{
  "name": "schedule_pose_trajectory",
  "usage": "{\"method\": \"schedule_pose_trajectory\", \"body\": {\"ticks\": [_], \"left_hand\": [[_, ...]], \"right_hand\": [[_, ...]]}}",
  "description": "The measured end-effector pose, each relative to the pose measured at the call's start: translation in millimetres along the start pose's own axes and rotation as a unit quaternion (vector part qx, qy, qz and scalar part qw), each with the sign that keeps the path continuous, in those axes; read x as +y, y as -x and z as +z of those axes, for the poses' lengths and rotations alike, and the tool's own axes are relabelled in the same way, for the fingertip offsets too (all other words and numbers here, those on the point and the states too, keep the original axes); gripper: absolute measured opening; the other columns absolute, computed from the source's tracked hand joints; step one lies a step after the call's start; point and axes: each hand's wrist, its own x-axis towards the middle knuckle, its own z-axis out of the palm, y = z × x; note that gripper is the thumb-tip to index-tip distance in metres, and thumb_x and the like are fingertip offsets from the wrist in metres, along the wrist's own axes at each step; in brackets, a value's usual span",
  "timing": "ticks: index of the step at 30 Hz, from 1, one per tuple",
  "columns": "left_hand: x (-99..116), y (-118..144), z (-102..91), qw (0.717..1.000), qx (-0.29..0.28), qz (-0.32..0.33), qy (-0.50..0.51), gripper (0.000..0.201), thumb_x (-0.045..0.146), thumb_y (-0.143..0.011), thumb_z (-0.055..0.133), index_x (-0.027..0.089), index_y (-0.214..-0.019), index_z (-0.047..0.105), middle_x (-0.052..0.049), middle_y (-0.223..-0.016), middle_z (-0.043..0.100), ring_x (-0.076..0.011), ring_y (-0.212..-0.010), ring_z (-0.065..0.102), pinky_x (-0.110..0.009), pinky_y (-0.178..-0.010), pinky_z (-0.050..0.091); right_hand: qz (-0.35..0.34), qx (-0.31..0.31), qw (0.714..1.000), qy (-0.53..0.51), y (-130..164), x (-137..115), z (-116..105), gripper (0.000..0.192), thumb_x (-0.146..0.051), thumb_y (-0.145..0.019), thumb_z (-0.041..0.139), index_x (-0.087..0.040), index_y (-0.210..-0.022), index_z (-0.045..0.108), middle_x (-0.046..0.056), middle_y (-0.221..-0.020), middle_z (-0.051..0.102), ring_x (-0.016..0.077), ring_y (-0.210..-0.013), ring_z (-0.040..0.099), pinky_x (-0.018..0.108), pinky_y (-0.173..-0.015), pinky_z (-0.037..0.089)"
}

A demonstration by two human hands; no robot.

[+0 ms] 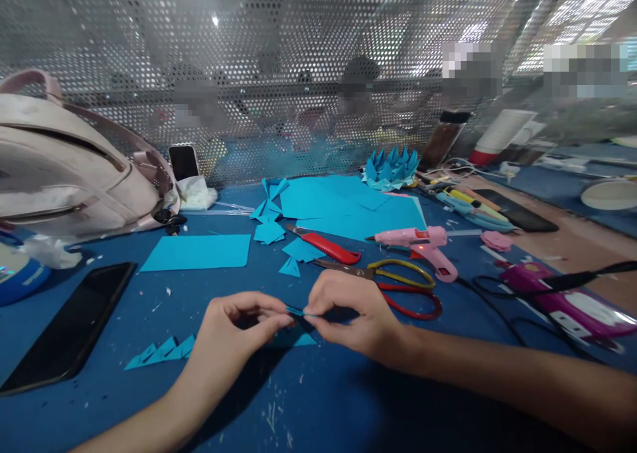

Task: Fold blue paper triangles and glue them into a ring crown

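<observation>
Head view, left hand (243, 320) and right hand (351, 314) pinching blue paper (294, 311), scissors (369, 273), glue gun (418, 238) beyond

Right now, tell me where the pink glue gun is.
In the head view, the pink glue gun lies right of centre, beyond the right hand, just behind the scissors and right of the red cutter.

A: What is held in the near middle?
B: The left hand (231, 323) and the right hand (355, 314) pinch together one small blue paper piece (295, 312).
A: And to the right?
B: There lie scissors (369, 272) and, a little farther, a pink glue gun (418, 239).
</observation>
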Motion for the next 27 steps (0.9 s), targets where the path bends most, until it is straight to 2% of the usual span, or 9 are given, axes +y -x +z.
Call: {"method": "schedule_pose_trajectory", "body": {"ticks": [6, 10, 21, 27], "left_hand": [[-2.4, 1.2, 1.2, 1.000, 0.013, -0.008, -0.002, 0.014, 0.031, -0.066, 0.078, 0.021, -0.074, 0.080, -0.006, -0.069, 0.077, -0.0200, -0.062, 0.069, -0.027, -0.055, 0.052], [0.2, 1.9, 2.6, 1.000, 0.015, -0.003, -0.010, 0.013, 0.032, -0.064, 0.078, 0.021, -0.070, 0.080, -0.007, -0.067, 0.076, -0.0209, -0.060, 0.068, -0.028, -0.053, 0.052], [4.7, 5.9, 3.8, 0.999, 0.033, 0.017, -0.026, 0.009, 0.031, -0.064, 0.078, 0.022, -0.063, 0.079, -0.006, -0.064, 0.075, -0.0217, -0.061, 0.068, -0.030, -0.056, 0.053], [-4.2, 4.0, 4.6, 0.999, 0.000, -0.023, 0.040, 0.018, 0.036, -0.063, 0.082, 0.019, -0.069, 0.078, -0.008, -0.070, 0.077, -0.0241, -0.067, 0.072, -0.032, -0.062, 0.058]], "right_hand": [[-0.065, -0.024, 0.994, 0.079, -1.9, -1.4, -4.0, 0.014, -0.012, -0.089, 0.059, -0.020, -0.077, 0.061, 0.003, -0.073, 0.066, 0.0140, -0.069, 0.060, 0.025, -0.062, 0.047], [-0.076, -0.045, 0.991, 0.105, -1.6, -3.3, -6.4, 0.016, -0.012, -0.090, 0.057, -0.021, -0.076, 0.061, 0.004, -0.074, 0.067, 0.0139, -0.070, 0.061, 0.025, -0.062, 0.048], [-0.093, -0.041, 0.991, 0.090, -0.7, -4.0, -6.5, 0.014, -0.011, -0.089, 0.060, -0.020, -0.077, 0.061, 0.004, -0.077, 0.068, 0.0136, -0.070, 0.061, 0.025, -0.062, 0.048], [-0.083, -0.030, 0.993, 0.079, 1.3, -3.1, -4.2, 0.014, -0.010, -0.088, 0.061, -0.020, -0.078, 0.060, 0.004, -0.076, 0.068, 0.0136, -0.070, 0.061, 0.025, -0.063, 0.048]]}}
